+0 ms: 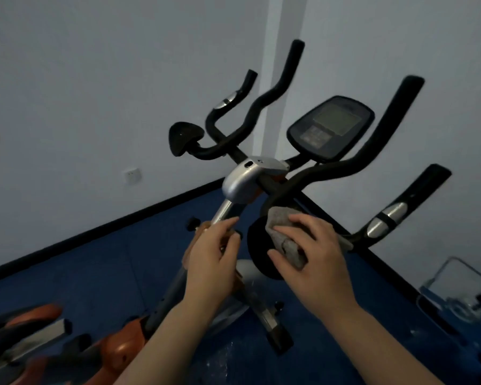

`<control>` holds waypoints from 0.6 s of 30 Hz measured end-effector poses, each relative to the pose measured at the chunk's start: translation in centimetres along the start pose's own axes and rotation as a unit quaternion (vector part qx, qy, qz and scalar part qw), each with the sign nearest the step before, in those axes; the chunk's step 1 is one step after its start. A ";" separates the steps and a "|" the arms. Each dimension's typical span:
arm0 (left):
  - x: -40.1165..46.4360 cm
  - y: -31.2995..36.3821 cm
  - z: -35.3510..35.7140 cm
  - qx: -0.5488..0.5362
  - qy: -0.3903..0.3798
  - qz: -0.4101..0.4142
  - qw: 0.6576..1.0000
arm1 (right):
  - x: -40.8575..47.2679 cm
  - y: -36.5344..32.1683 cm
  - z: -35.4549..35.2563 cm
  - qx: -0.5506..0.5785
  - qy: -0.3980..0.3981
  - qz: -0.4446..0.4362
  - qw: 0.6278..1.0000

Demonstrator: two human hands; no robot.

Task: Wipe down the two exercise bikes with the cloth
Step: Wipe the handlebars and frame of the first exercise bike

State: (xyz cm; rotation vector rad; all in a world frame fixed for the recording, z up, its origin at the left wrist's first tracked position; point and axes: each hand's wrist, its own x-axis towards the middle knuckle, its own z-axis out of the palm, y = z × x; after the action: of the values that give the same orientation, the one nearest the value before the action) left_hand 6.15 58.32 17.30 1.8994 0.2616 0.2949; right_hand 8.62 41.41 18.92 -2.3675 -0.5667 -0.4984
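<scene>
Dimly lit rm: blue floor (100, 273), white walls (95, 79), right hand (311, 251) presses cloth (285, 226).

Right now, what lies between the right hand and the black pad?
In the head view, the grey cloth lies between the right hand and the black pad.

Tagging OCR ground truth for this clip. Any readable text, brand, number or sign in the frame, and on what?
None can be read.
Black oval console on the exercise bike: grey screen and button panel show only blurred marks, no legible characters.
Silver stem cover: a small dark mark, too small to read.
White wall socket: no lettering visible.
Grey cloth under the right hand: plain.
</scene>
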 end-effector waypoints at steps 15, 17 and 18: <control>1.5 0.6 -1.3 -0.045 -0.199 0.100 0.974 | -3.6 -3.4 0.8 -0.239 -0.031 -0.030 0.970; 1.7 0.4 -1.7 -0.063 -0.211 0.102 0.970 | -3.4 -3.5 0.4 -0.210 -0.045 -0.022 0.976; 1.9 0.3 -1.9 -0.070 -0.215 0.101 0.969 | -3.0 -3.8 0.0 -0.171 -0.050 0.006 0.984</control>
State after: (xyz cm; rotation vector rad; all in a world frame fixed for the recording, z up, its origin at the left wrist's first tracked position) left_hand 7.30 60.50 18.31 1.7993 -0.2395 0.0290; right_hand 4.22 43.27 19.37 -2.7330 -0.5452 -0.5067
